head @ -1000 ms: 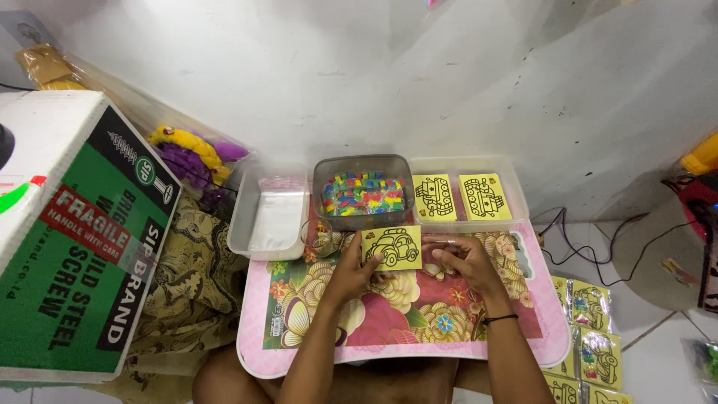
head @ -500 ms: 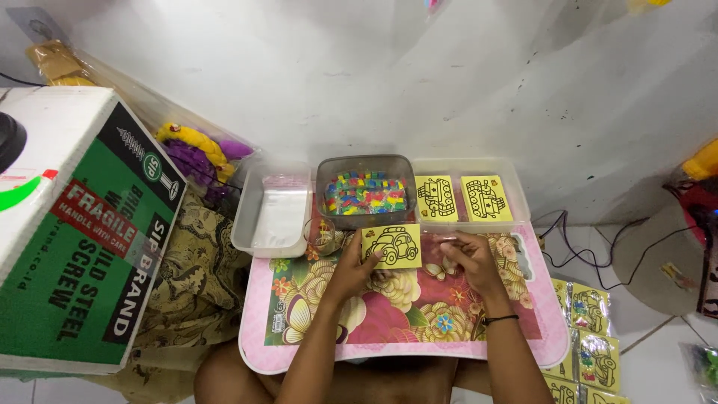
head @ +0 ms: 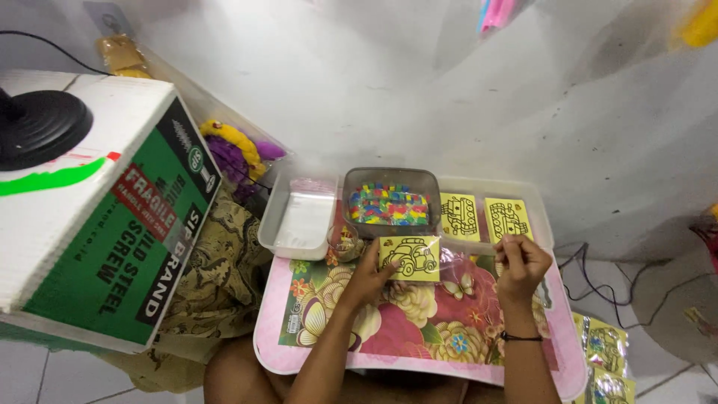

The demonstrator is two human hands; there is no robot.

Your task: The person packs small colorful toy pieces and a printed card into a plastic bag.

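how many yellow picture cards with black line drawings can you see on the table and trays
3: one car card held by the left hand, two cards in the clear tray. More may be hidden.

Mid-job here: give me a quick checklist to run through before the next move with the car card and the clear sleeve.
1. Left hand grips the yellow car card by its left edge: ok.
2. Card held upright, picture facing the camera: ok.
3. Right hand pinches the clear sleeve: cannot tell, too transparent.
4. Sleeve mouth open toward the card: cannot tell.
5. Bare space on the floral tray table under both hands: ok.
6. Bin of coloured pieces stands apart, behind the card: ok.
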